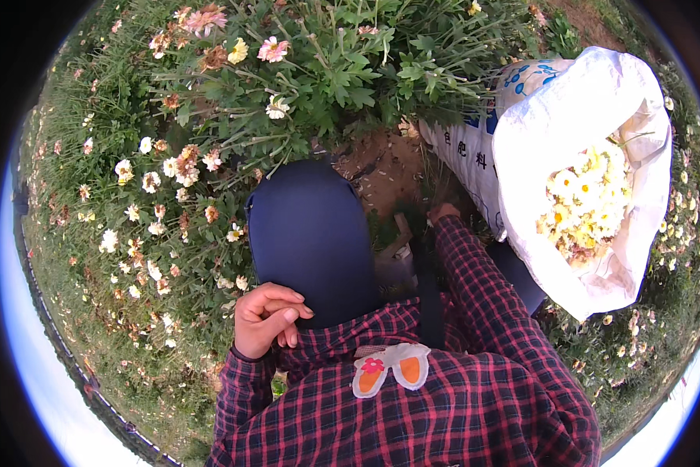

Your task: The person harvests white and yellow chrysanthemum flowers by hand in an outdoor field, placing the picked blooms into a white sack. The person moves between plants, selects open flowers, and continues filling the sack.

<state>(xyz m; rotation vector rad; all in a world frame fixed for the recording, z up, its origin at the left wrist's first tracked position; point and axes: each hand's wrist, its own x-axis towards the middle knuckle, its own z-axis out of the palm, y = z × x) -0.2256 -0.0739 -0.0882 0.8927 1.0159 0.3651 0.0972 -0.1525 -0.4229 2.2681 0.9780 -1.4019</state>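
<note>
My left hand (268,318) hovers at my dark blue trouser leg (309,233). Its fingers are loosely curled, the thumb lies a little apart from them, and nothing shows in it. Lower down, my right hand (445,211) reaches into shade beside a white woven plastic sack (463,160). Its fingers are mostly hidden, so whether they grip anything is unclear. The sack's wide mouth (531,152) is turned partly towards me. Inside lies a heap of picked white and yellow chrysanthemum heads (589,198). Printed writing and blue marks show on the sack's side.
Leafy chrysanthemum plants (350,76) with many cut stems stand ahead. White, pink and browned blooms (151,181) spread along the left. Bare brown soil (388,169) lies between my leg and the sack. A wooden piece (402,230) shows between my legs.
</note>
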